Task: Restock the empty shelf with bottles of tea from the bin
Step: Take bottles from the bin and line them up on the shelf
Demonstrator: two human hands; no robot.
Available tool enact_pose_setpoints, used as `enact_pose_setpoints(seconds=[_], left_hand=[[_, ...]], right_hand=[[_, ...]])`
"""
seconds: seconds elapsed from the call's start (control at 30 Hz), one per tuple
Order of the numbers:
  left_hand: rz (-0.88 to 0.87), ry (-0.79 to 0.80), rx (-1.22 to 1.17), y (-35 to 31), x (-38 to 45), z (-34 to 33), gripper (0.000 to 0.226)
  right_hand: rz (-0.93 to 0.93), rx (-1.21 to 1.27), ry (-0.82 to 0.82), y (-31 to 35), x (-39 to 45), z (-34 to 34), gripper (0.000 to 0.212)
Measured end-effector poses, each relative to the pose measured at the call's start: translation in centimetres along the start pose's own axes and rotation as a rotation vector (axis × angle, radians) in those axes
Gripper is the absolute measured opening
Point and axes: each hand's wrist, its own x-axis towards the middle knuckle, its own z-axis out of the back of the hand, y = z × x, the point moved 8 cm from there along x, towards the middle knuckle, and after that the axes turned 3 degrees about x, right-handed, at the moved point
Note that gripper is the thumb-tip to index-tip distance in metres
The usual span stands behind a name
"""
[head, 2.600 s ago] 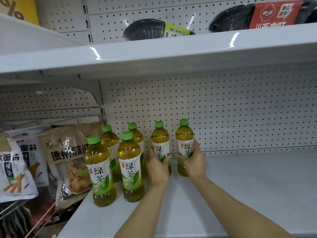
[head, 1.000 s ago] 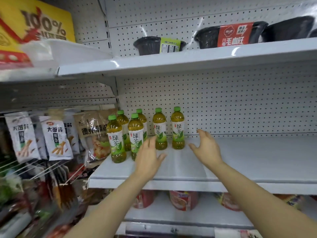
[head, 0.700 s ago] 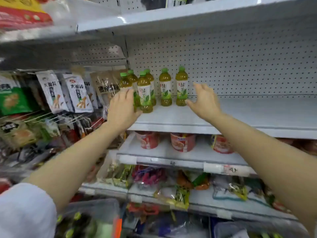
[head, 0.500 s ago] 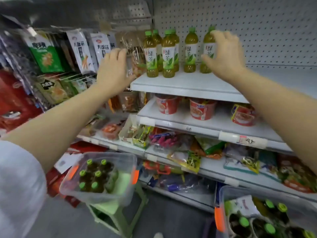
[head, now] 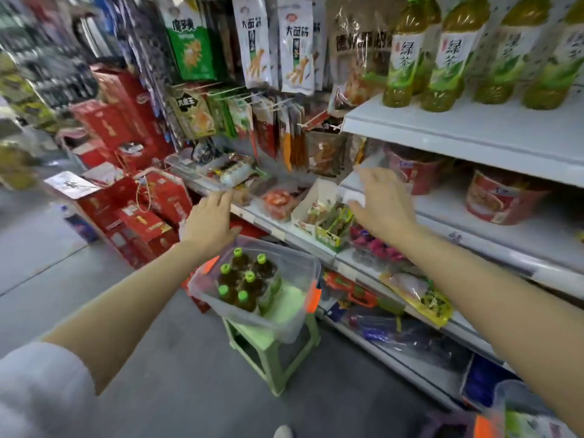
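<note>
Both your hands were empty, fingers spread wide. Your left hand (head: pixel 211 221) hung just above the far-left rim of the clear plastic bin (head: pixel 295 314) on the pale green plastic stool (head: pixel 268 352); your right hand (head: pixel 384 202) was further right, in front of the lower white shelves, well apart from the bin.

The bin held a cluster of green-capped tea bottles (head: pixel 245 282), upright, packed in its left half. More of them stood on the white metal shelf (head: pixel 474 131) at upper right, bunched at its left end.

For the pick, I'd say: go straight down on two outer caps, one per hand, grip at the neck below the cap, lift vertically so neighbours don't tip. Bring the right hand over first. The bin overhangs the stool, so don't press on the rim.
</note>
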Motion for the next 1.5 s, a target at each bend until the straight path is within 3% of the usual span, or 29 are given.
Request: enact_pose_setpoints(seconds=[0.27,0.43,0.77,0.9,1.17,1.3,1.5], left_hand=[[0.214,0.452,-0.059,10.5,-6.0,-19.1,0.071],[0.18,0.634,-0.074,14.2,-6.4,-28.4,0.06],[0.04,1.054,-0.142,13.8,-3.1,-39.7,0.071],[0.101,1.069,-0.152,14.3,-3.1,-42.5,0.083],[0.136,0.866,-0.334,14.2,-2.3,-42.8,0.065],[0.114,0.806,-0.406,13.7,-2.1,-41.4,0.063],[0.34,0.605,-0.812,14.0,-0.8,-34.9,0.063]], right_hand=[[-0.02,0.075,0.584,5.4,-4.9,-25.9,0.063],[-0.132,0.156,0.83,8.5,-9.1,-38.9,0.059],[-0.617,0.593,0.929,10.4,-10.6,-51.3,0.074],[-0.689,0.613,0.849,10.7,-10.2,-53.6,0.066],[-0.659,0.52,0.806,9.7,-9.4,-53.5,0.063],[-0.676,0.615,0.775,8.4,-9.3,-51.5,0.065],[-0.711,0.864,0.62,5.9,-7.3,-45.4,0.058]])
